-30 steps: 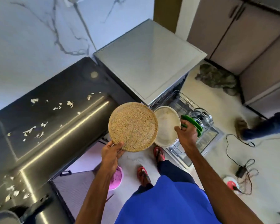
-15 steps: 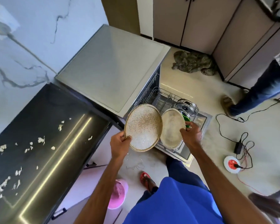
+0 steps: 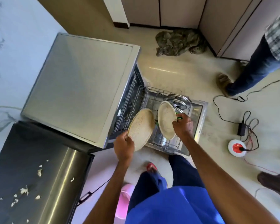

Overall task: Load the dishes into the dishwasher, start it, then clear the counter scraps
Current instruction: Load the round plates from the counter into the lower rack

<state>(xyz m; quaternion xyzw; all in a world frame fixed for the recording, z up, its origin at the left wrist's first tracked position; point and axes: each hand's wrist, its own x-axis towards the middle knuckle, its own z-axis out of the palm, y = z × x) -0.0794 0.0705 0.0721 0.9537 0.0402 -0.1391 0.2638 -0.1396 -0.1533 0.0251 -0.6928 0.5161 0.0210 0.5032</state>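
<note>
My left hand (image 3: 124,147) grips the rim of a speckled tan plate (image 3: 141,128), tilted on edge over the pulled-out lower rack (image 3: 171,145) of the open dishwasher (image 3: 81,88). A cream plate (image 3: 166,119) stands almost upright above the same rack, held at its rim by my right hand (image 3: 183,126), with a bit of a green item (image 3: 179,117) showing by the fingers. A steel pot lid or pan (image 3: 179,101) sits at the rack's far end. White scraps (image 3: 24,190) lie scattered on the dark counter (image 3: 36,167).
A pink bucket (image 3: 124,201) stands on the floor by my feet. A crumpled cloth (image 3: 179,42) lies near the cabinets. Black cables and a white-red socket reel (image 3: 237,147) lie at right. Another person's legs (image 3: 255,71) stand at right.
I have stepped toward the dishwasher; both plates have moved from above the counter edge down over the lower rack and tilted more upright.
</note>
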